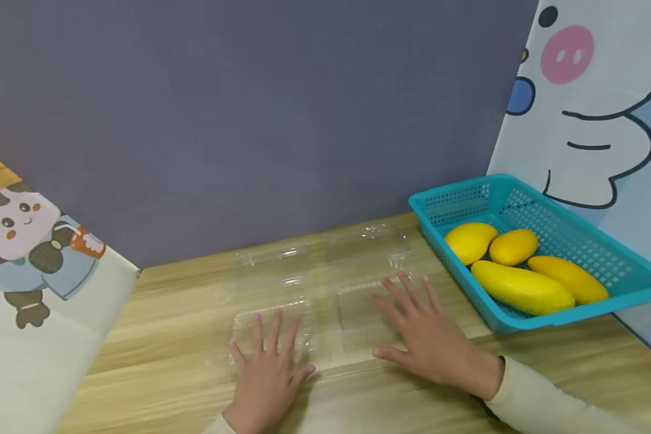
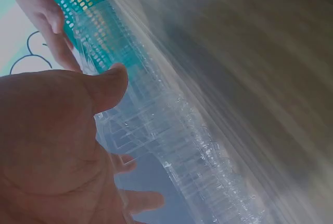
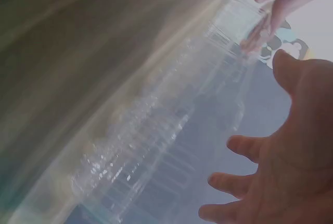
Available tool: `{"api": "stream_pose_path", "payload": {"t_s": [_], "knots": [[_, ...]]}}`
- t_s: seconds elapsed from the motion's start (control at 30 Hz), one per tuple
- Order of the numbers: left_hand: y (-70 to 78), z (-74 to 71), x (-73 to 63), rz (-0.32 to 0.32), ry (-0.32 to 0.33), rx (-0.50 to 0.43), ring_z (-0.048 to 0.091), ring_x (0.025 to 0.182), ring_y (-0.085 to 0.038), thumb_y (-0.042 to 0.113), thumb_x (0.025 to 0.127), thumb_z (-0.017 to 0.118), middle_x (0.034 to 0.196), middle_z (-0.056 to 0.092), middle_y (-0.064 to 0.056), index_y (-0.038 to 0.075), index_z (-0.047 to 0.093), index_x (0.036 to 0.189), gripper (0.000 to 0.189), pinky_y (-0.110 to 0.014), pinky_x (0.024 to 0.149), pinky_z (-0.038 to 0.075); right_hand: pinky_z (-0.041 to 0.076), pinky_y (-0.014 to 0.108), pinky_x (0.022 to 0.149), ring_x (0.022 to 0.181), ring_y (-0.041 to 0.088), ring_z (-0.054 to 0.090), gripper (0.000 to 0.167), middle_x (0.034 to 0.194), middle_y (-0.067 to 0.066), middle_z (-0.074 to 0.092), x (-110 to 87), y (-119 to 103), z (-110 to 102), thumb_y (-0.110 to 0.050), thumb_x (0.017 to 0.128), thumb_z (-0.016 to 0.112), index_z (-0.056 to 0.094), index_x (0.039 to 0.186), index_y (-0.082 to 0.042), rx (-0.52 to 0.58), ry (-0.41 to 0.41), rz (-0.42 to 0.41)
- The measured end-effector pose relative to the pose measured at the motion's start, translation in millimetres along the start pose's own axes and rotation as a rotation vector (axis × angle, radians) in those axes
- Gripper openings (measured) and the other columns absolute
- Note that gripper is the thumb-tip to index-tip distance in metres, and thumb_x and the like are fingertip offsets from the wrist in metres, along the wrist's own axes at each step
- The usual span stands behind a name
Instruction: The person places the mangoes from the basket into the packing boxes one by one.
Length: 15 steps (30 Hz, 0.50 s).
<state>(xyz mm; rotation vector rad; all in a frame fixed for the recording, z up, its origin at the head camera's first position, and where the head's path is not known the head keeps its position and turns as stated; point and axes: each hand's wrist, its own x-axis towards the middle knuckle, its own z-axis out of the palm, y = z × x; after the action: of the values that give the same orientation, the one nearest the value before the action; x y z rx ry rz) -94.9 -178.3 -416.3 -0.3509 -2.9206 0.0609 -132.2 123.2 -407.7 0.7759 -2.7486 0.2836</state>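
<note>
Two clear plastic trays lie side by side in front on the wooden table, the left one (image 1: 244, 322) and the right one (image 1: 355, 310). Behind them are similar clear pieces, left (image 1: 273, 265) and right (image 1: 366, 247); whether front and back are joined is hard to tell. My left hand (image 1: 268, 377) has its fingers spread over the near edge of the left tray. With fingers splayed, my right hand (image 1: 431, 340) is at the right tray's right side. Both palms look bare in the wrist views, left (image 2: 47, 140) and right (image 3: 302, 146). Contact with the plastic is unclear.
A turquoise perforated basket (image 1: 499, 322) stands at the right, holding several yellow fruits (image 1: 521, 286), some round and some long. A grey wall (image 1: 276, 120) rises behind the table (image 1: 141, 361). Cartoon-printed panels flank it, left (image 1: 22, 355) and right (image 1: 586, 150).
</note>
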Motion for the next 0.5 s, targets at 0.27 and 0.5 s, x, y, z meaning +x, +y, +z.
{"api": "stream_pose_path", "payload": {"t_s": [0.27, 0.5], "knots": [[-11.7, -0.1, -4.5, -0.019, -0.016, -0.016, 0.017, 0.149, -0.051, 0.067, 0.088, 0.056, 0.165, 0.020, -0.012, 0.026, 0.029, 0.157, 0.084, -0.087, 0.098, 0.018, 0.018, 0.069, 0.116, 0.153, 0.040, 0.013, 0.083, 0.164, 0.012, 0.024, -1.2, 4.0, -13.7, -0.066, 0.087, 0.061, 0.034, 0.154, -0.027, 0.027, 0.002, 0.009], [7.8, -16.6, 3.4, 0.068, 0.069, -0.155, 0.014, 0.150, -0.049, 0.064, 0.094, 0.050, 0.165, 0.019, -0.016, 0.016, 0.025, 0.157, 0.083, -0.076, 0.111, 0.019, 0.015, 0.065, 0.119, 0.153, 0.039, 0.016, 0.080, 0.164, 0.010, 0.024, -2.3, 16.8, -28.3, -0.069, 0.090, 0.054, 0.031, 0.155, -0.028, 0.049, -0.024, 0.050]]}}
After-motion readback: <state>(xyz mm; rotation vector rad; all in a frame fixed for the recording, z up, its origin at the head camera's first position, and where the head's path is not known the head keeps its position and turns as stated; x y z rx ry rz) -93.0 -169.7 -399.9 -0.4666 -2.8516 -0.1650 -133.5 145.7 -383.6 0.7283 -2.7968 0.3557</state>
